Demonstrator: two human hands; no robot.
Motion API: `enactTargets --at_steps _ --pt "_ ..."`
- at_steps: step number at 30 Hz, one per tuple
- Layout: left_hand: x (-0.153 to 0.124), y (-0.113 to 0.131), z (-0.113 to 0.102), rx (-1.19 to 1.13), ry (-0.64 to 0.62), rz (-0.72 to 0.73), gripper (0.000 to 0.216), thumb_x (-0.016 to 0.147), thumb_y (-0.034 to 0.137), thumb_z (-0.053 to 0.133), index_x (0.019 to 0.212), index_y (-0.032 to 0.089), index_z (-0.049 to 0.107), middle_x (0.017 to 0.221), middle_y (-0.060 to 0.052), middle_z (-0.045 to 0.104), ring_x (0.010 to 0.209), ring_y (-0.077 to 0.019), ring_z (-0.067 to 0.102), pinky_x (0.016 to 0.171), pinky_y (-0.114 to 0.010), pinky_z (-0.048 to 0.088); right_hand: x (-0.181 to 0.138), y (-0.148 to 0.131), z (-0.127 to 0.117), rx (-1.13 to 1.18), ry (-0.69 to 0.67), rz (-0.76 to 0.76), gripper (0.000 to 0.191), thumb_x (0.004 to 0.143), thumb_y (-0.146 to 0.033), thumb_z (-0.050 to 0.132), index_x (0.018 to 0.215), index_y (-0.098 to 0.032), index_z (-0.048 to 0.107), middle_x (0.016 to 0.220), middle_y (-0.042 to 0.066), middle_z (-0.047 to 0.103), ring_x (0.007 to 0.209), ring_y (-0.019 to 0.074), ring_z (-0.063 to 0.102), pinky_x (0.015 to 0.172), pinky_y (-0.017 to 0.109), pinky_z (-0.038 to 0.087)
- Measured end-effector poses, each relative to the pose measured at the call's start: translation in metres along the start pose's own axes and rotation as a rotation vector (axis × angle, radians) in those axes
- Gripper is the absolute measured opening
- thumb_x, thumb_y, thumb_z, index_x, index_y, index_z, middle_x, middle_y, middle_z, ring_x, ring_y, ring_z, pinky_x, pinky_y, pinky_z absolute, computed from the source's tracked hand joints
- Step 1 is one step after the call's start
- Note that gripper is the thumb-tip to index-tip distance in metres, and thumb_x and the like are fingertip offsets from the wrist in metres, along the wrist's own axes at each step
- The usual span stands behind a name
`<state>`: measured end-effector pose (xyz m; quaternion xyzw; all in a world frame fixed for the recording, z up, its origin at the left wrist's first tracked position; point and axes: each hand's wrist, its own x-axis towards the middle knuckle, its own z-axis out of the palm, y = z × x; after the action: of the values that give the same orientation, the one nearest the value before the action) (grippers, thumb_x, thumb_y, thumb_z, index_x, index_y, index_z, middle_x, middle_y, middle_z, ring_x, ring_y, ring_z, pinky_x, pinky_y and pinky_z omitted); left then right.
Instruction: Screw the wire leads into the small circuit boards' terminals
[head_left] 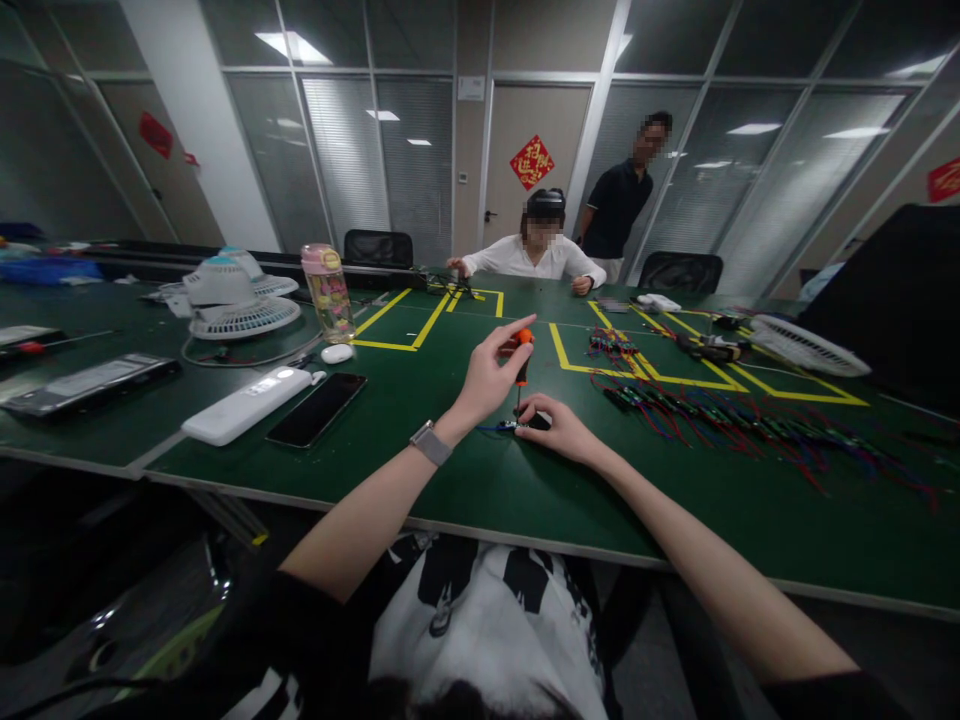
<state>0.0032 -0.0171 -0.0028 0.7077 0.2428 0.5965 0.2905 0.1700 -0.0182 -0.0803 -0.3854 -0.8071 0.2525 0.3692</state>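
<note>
1. Setup: green counter [465,475] with yellow tape boxes [420,330] marked on it. Both hands are working near the front edge, roughly in the middle.
2. The left hand [487,378] has a small screwdriver [521,368] with an orange handle. Thumb and fingers [516,328] are pinched shut around the top of the handle. It stands pretty much upright, tip down. There's a grey watch [430,442] on that wrist.
3. The right hand [562,428] rests on the counter just right of the shaft. Its fingers are curled down over a black part [537,421], holding it against the surface. The screwdriver tip meets that part. A thin blue wire pokes out of the part to the left.
4. Off to the right, a long mess of red, blue and black wires [712,415] is spread over the counter, near the right hand but not touching it.
5. Left side has a black phone [316,409] lying flat, with a white oblong gadget [246,404] just beside it. Further back are a clear bottle [328,292] with a pink lid and some white fan parts [232,300].
6. On the far side, a person in a white top [540,258] sits with both hands on the counter. Another person in a dark shirt [622,205] stands behind.
</note>
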Motion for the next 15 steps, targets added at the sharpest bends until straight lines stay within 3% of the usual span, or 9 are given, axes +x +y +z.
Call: enactTargets --at_steps 3,8,12,15 --pt "-0.0004 0.0001 0.0002 0.068 0.030 0.012 0.032 0.085 0.026 0.057 0.117 0.022 0.063 0.107 -0.007 0.058 0.091 -0.0147 0.058 0.081 -0.025 0.049 -0.0003 0.0004 -0.0004 -0.009 -0.003 -0.011 0.014 0.073 -0.029 0.070 0.073 -0.018 0.062 0.102 0.007 0.062 0.097 0.0211 0.060 0.093 0.038 0.042" --pt "-0.0004 0.0036 0.0013 -0.044 -0.048 -0.025 0.035 0.092 0.024 0.043 0.124 0.022 0.058 0.109 -0.007 0.061 0.092 -0.0145 0.060 0.080 -0.026 0.049 -0.0008 0.0004 -0.0024 -0.030 -0.032 -0.048 0.013 0.073 -0.029 0.070 0.076 -0.019 0.062 0.103 0.007 0.061 0.099 0.0210 0.059 0.094 0.038 0.041" --pt "-0.0010 0.0034 0.0017 0.034 0.020 0.013 0.031 0.086 0.027 0.056 0.116 0.023 0.063 0.104 -0.005 0.060 0.089 -0.0137 0.059 0.079 -0.024 0.048 -0.0009 -0.0001 -0.0034 -0.042 -0.040 -0.063 0.013 0.074 -0.029 0.069 0.077 -0.018 0.062 0.103 0.007 0.061 0.098 0.0212 0.059 0.094 0.039 0.041" --pt "-0.0004 0.0023 0.0015 0.040 0.003 0.010 0.032 0.089 0.027 0.050 0.119 0.022 0.061 0.108 -0.006 0.060 0.091 -0.0135 0.058 0.081 -0.025 0.048 -0.0006 -0.0001 -0.0032 -0.040 -0.041 -0.071 0.012 0.075 -0.029 0.068 0.078 -0.019 0.062 0.102 0.007 0.061 0.098 0.0213 0.059 0.094 0.038 0.042"
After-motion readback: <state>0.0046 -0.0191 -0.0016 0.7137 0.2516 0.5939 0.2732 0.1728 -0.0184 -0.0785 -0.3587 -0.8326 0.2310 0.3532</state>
